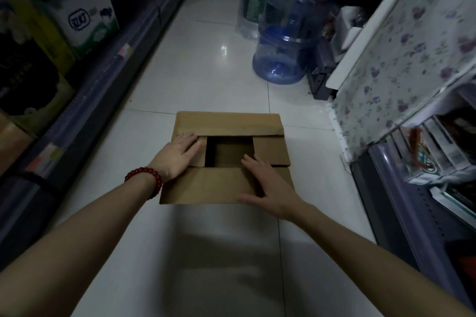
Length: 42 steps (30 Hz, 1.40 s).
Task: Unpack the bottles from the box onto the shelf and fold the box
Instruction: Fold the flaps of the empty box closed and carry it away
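we look down a dim shop aisle at a brown cardboard box (pixel 226 159) sitting on the white tiled floor (pixel 195 80), its four top flaps folded inward so that only a square opening stays uncovered in the middle; through that gap we see bare cardboard, and we cannot tell from here whether anything lies deeper inside. our left hand (pixel 177 154), a red bead bracelet (pixel 145 179) at its wrist, lies flat on the left side flap with the fingers straight and close together, their tips reaching to the edge of the far flap. our right hand (pixel 268 185) presses palm down on the near flap, fingers straight and slightly spread, the fingertips (pixel 247 159) reaching the rim of the opening and the thumb stretched out to the left along the flap. neither hand curls round anything. to the left runs a grey shelf (pixel 103 80) stocked with cartons, among them a white and green carton (pixel 85 15) with a printed logo. beyond the box, near the right side of the aisle, two large blue water jugs (pixel 291 26) stand stacked one on the other, with clear plastic bottles (pixel 253 0) just behind them. on the right a floral patterned cloth (pixel 401 51) covers a cabinet, and below it packaged goods sit on a lower rack (pixel 422 159).
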Motion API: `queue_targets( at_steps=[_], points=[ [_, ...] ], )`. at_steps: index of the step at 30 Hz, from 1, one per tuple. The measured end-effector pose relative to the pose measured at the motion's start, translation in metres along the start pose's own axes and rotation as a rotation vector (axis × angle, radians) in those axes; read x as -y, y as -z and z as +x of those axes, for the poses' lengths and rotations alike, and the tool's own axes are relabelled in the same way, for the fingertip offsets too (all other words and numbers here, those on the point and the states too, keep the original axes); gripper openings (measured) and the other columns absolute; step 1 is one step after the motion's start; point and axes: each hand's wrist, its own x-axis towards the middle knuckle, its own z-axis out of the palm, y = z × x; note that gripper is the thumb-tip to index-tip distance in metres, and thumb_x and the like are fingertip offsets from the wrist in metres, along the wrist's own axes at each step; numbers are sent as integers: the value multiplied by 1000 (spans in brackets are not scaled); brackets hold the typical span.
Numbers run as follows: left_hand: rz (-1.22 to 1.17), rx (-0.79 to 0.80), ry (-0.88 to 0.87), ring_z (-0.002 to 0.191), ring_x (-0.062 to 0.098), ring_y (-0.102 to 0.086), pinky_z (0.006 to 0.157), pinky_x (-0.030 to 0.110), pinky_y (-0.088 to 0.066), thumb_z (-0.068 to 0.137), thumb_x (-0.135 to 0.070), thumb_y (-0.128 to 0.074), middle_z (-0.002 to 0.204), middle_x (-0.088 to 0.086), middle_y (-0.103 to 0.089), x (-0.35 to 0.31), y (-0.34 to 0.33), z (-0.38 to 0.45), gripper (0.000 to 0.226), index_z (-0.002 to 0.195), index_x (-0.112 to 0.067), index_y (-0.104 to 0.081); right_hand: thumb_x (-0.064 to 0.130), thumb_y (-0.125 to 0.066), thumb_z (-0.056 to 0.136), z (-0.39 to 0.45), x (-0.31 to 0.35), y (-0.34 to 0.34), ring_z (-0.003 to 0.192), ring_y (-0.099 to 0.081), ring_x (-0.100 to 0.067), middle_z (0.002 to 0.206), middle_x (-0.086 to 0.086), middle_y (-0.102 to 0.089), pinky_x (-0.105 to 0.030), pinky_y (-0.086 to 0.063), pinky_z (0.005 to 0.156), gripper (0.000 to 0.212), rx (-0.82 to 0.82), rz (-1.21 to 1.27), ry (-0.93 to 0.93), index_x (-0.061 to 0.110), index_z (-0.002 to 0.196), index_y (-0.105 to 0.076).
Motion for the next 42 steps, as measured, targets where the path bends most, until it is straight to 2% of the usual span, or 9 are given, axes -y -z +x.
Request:
queue_targets(
  at_steps=[6, 16, 19, 22, 26, 30, 33, 38, 42],
  points=[
    [24, -1, -10, 146, 13, -11, 120, 37, -7, 98, -51, -26, 158, -5, -16, 2, -5, -4, 59, 148, -21, -28, 63, -65, 75, -6, 1, -3, 147, 2, -11, 161, 7, -7, -36, -1, 119, 101, -4, -133, 71, 23, 152, -14],
    [-65, 82, 29, 145, 13, -14, 114, 29, -7, 93, -62, -19, 158, -7, -16, -2, 7, -10, 65, 148, -28, -23, 63, -59, 79, -2, 2, 21, 145, 3, -5, 161, 10, -7, -28, -2, 115, 92, -107, -193, 102, 26, 152, -15],
    [-143, 144, 78, 143, 16, -23, 115, 34, -14, 84, -73, -17, 157, -8, -22, -1, 17, -8, 74, 147, -34, -25, 71, -55, 76, 9, 4, 42, 143, 5, -2, 161, 9, -8, -32, -1, 117, 97, -155, -216, 84, 27, 152, -14],
    [-242, 194, 159, 138, 20, -33, 115, 39, -24, 73, -84, -18, 153, -5, -31, 0, 30, -2, 88, 144, -36, -31, 81, -43, 70, 26, 7, 61, 148, -2, -12, 161, 4, -13, -38, -1, 121, 103, -242, -276, 87, 25, 152, -18],
    [-261, 187, 176, 122, 19, -47, 103, 32, -31, 61, -92, -16, 144, -1, -46, 3, 46, 8, 103, 139, -31, -44, 73, -47, 78, 50, 2, 70, 148, -7, -17, 159, 1, -20, -44, 0, 121, 92, -353, -332, 43, 21, 150, -22],
    [-330, 82, 113, 103, 13, -54, 91, 25, -37, 70, -85, -20, 127, 0, -58, 10, 43, 11, 86, 124, -29, -57, 83, -23, 73, 73, -8, 65, 149, -2, -21, 161, 0, -15, -51, 1, 120, 98, -429, -386, -71, 22, 150, -20],
    [-299, 8, 22, 93, 0, -55, 76, 15, -39, 75, -78, -33, 116, -7, -60, 12, 37, 12, 68, 118, -32, -58, 85, -24, 72, 92, -15, 61, 149, 0, -24, 161, -1, -10, -52, 4, 118, 97, -476, -381, -125, 27, 150, -19],
    [-40, -232, -54, 113, 14, -47, 96, 28, -41, 81, -57, -57, 119, -6, -55, 15, 28, 25, 54, 125, -26, -55, 79, -33, 78, 116, -36, 50, 149, 4, -26, 162, -2, -3, -53, 1, 119, 88, -415, -345, -156, 29, 149, -20],
    [77, -205, -4, 141, 24, -15, 114, 42, -21, 86, -56, -53, 153, 0, -24, 19, 23, 33, 58, 138, -33, -42, 82, -28, 76, 122, -56, 43, 148, 10, -27, 162, 0, 5, -54, 1, 118, 86, -369, -314, -188, 36, 148, -22]
  ],
)
